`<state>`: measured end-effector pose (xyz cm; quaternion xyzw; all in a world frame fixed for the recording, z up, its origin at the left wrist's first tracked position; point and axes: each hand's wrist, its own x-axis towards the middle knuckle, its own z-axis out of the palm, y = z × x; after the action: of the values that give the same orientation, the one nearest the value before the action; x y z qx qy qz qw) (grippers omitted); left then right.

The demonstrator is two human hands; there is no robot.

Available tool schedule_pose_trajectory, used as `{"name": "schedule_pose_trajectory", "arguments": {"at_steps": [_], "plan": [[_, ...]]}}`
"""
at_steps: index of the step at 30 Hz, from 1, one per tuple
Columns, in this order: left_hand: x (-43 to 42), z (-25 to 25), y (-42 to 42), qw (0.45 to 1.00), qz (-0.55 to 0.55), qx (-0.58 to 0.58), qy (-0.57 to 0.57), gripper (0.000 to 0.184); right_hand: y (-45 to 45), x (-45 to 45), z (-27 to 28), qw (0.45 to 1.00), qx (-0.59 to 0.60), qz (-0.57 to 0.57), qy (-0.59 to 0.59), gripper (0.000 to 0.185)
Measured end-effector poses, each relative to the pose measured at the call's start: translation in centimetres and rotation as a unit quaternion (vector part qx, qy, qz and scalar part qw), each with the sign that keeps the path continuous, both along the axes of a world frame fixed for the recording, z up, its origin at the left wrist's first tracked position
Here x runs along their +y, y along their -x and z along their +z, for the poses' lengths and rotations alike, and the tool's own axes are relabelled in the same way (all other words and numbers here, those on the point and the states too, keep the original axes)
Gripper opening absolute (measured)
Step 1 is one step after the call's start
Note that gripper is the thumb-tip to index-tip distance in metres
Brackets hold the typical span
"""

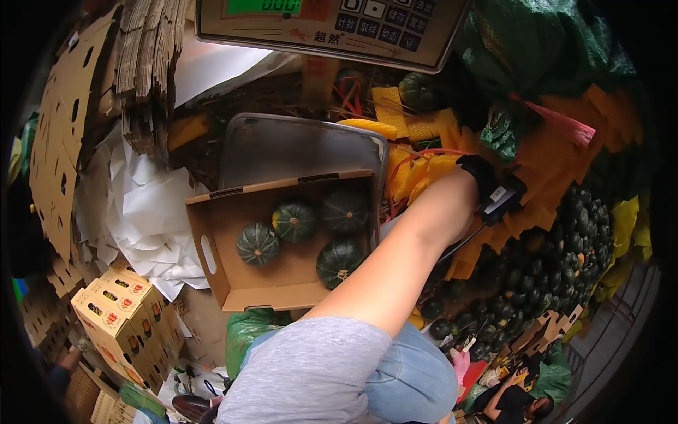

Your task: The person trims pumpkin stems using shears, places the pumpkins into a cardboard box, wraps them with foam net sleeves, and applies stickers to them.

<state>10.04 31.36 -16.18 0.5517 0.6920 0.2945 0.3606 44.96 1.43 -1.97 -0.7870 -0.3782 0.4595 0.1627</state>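
Observation:
My right arm reaches across to the upper right. Something black covers my right hand (483,178), with a dark strapped device (503,201) at the wrist; its fingers cannot be made out. It is nearest to the orange mesh sleeves (540,191) and yellow foam nets (417,173). My left hand is not visible. Several dark green pumpkins (294,221) lie in an open cardboard box (282,291), below and left of that hand. The box rests partly over a grey metal tray (300,148).
A scale display (332,32) stands at the top. Flattened cartons (148,63) and white paper sheets (145,212) lie left, above printed boxes (127,321). A large pumpkin heap (530,272) fills the right. Another person (512,399) is at the lower right.

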Motion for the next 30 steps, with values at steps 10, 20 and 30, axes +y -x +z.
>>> {"name": "schedule_pose_trajectory", "arguments": {"at_steps": [10,20,30], "plan": [[-1.7,-5.5,14.9,0.977,0.005,0.208,0.034,0.06,-2.9,-0.1,-3.9,0.999,0.041,-0.026,-0.001,0.032],[-0.9,-14.6,33.6,0.906,-0.097,0.393,0.122,0.06,-1.7,-0.5,-6.5,0.998,-0.068,-0.005,0.014,0.033],[-6.7,-6.6,32.3,0.944,-0.126,0.292,0.085,0.061,0.0,0.8,-9.0,0.973,0.093,-0.194,-0.084,0.026]]}}
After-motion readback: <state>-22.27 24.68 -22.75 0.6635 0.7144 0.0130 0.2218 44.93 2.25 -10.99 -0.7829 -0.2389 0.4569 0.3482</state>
